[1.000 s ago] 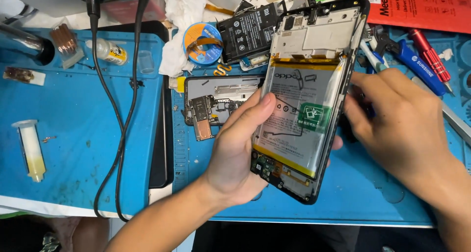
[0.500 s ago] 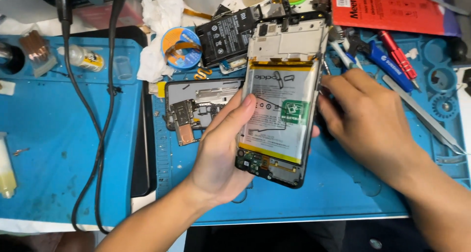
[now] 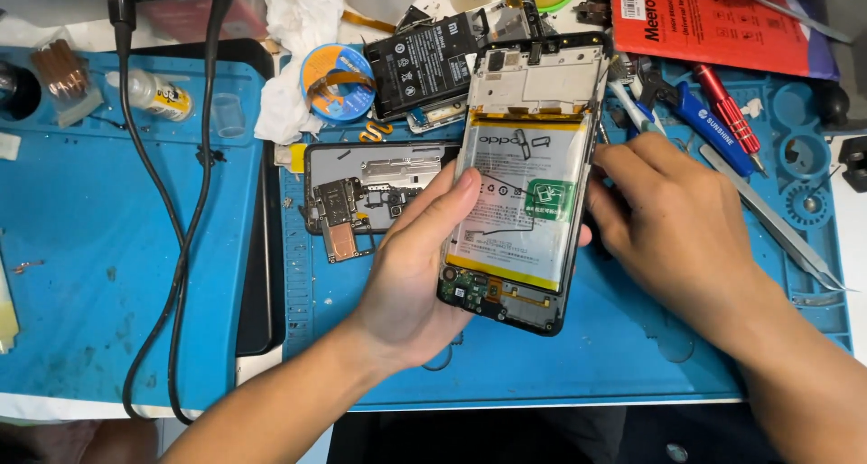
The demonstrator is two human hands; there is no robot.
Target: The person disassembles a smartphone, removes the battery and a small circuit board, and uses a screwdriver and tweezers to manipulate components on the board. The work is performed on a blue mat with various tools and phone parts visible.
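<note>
The left hand (image 3: 411, 274) is cradling an opened black smartphone with an exposed white battery (image 3: 524, 180) above the blue silicone repair mat (image 3: 596, 347), fingers clamped around its left edge. The right hand (image 3: 673, 225) is pressing curled fingers against the phone's right edge.

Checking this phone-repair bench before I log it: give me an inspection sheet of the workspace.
Surface: blue repair mat, scuffed, over a white bench.
Job's things: opened phone, back cover off, battery and boards exposed, lifted off the mat.
Clutter: second opened phone, loose black battery, solder wire spool, crumpled tissue, red and blue screwdrivers, tweezers, small bottle.
Grippers: left hand grips the phone's left edge; right hand at its right edge.
Cables: black cables cross the mat's left part.
Surroundings: red packet at top.
</note>
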